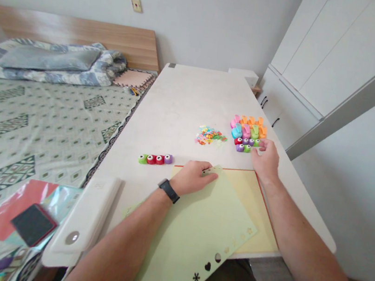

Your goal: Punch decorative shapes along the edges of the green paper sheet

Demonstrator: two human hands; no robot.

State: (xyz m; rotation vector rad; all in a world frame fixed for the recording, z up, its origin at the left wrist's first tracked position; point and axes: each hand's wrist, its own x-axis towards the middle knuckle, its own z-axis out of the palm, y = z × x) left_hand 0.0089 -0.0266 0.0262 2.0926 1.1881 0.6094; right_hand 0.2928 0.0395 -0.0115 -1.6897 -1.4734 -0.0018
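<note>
My left hand [196,178] is closed on the top edge of a pale green sheet of paper [192,225], thumb on top. Shapes such as hearts, snowflakes and flowers are cut along the sheet's lower edges. My right hand [266,160] is at the right end of the small craft punches [246,144], coloured red, purple and green. Its thumb and forefinger are apart near the end punches, and nothing shows plainly between them. Under the green sheet lies yellow paper [245,191] with a red edge showing.
Larger punches [247,128] stand behind the small ones. Colourful paper cut-outs [209,136] lie in a pile. Another row of small punches [155,159] is left of the sheet. A white laminator-like device [86,219] lies along the table's left edge, beside the bed [57,140].
</note>
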